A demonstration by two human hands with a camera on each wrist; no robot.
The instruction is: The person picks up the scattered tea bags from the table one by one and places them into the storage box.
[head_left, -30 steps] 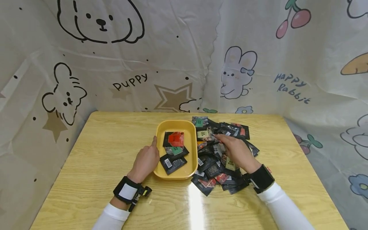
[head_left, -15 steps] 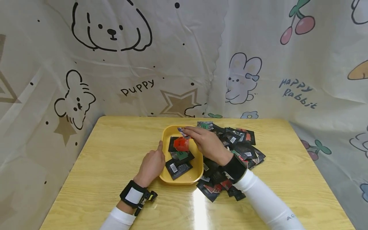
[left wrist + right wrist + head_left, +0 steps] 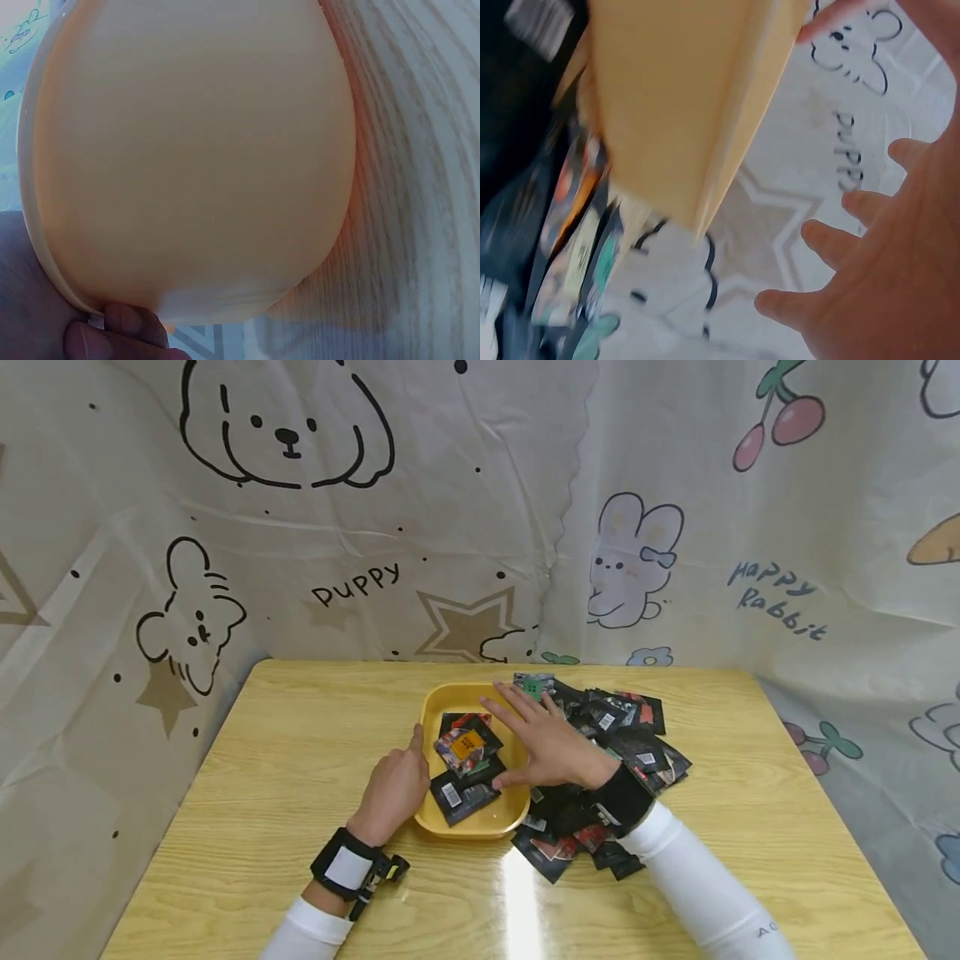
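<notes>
A yellow plastic tray (image 3: 513,814) stands mid-table with several small black sachets in it. On top lies a sachet with an orange label (image 3: 467,745), overlapping a red-labelled one; a black sachet with a white barcode (image 3: 467,797) lies nearer the front. My left hand (image 3: 392,789) holds the tray's left rim, index finger stretched along it; in the left wrist view its curled fingertips (image 3: 131,322) show at the tray wall (image 3: 202,165). Over the tray's right side my right hand (image 3: 551,743) hovers with spread fingers and nothing in its grasp, as the right wrist view also shows.
A loose pile of black sachets (image 3: 637,752) with coloured labels lies against the tray's right side, partly hidden by my right arm. The wooden table (image 3: 300,735) ends at a printed cloth backdrop (image 3: 450,527).
My right hand has gone from the pile to over the tray and let go of the orange-labelled sachet, which now lies on the others. My left hand has stayed at the rim.
</notes>
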